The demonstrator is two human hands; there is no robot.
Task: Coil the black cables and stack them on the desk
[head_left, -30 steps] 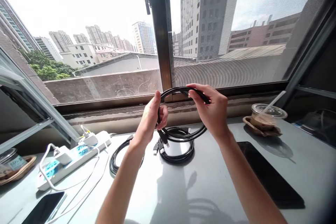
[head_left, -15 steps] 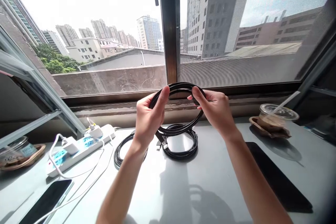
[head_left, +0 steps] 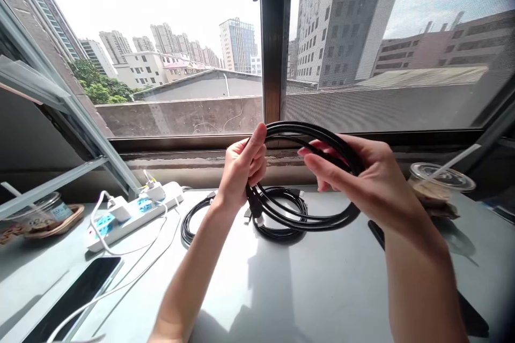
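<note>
A coiled black cable is held up above the desk in front of the window. My left hand grips the coil's left side, thumb on top and fingers wrapped round. Below that hand hangs a connector end with a pale tip. My right hand is at the right side, with the strands lying in the crook between thumb and fingers; its grip looks loose. Under the held coil lies a second black cable coil, partly hidden. To its left is a third coil, partly covered by my left forearm.
A white power strip with plugs and white cords stands at the left, behind a phone. Cups with plastic lids sit at both sides. A flat black object lies partly under my right arm. The window frame rises behind.
My right hand has moved right and nearer, its thumb lifting off the strands. The held coil has widened and swung to the right. The whole view has shifted slightly.
</note>
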